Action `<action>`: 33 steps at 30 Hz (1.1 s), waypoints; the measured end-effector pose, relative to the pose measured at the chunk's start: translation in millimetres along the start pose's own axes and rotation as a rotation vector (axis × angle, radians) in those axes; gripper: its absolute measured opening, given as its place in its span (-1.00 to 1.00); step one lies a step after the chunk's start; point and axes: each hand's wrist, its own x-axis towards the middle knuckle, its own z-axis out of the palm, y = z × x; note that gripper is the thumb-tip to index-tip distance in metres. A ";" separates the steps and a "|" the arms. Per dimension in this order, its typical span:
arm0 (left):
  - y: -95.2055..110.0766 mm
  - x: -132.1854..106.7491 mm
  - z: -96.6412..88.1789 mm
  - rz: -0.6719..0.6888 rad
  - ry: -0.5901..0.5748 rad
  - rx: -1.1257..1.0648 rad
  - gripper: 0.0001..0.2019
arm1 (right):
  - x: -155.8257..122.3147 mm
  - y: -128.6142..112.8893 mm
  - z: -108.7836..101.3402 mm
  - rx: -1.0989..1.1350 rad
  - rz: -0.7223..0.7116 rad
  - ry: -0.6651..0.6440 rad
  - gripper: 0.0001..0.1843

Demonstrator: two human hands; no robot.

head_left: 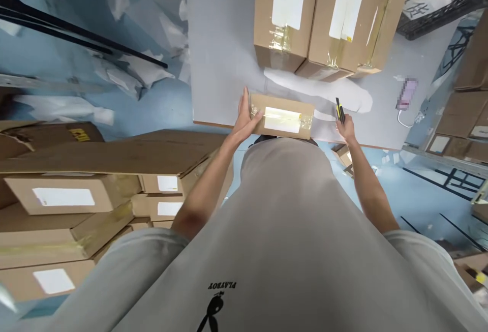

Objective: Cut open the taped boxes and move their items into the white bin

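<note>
A small cardboard box (284, 116) with a white label and clear tape lies at the near edge of the grey table (224, 42). My left hand (244, 116) grips its left end, fingers over the top. My right hand (345, 127) is closed around a black and yellow box cutter (339, 110), just right of the box and apart from it.
Two larger taped cardboard boxes (324, 17) stand further back on the table. A black crate (430, 1) sits at the far right, a phone (407, 93) with a cable beside it. Stacked boxes (95, 194) fill the floor at left; paper scraps (137, 72) litter the blue floor.
</note>
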 end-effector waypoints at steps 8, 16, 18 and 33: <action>20.5 -9.4 -24.6 0.150 -0.118 0.151 -0.07 | -46.6 -81.1 -29.6 0.140 -0.130 0.001 -0.25; -12.5 -1.1 -30.2 0.145 -0.221 0.133 0.01 | -92.9 -178.6 -39.6 -0.173 -0.446 -0.055 -0.19; -13.0 -0.2 -30.7 0.147 -0.253 0.122 0.03 | -100.9 -205.8 -31.4 -0.294 -0.555 -0.150 -0.22; -14.7 3.6 -36.5 0.214 -0.257 -0.017 0.06 | -117.2 -295.0 -5.2 -0.765 -0.550 -0.455 -0.40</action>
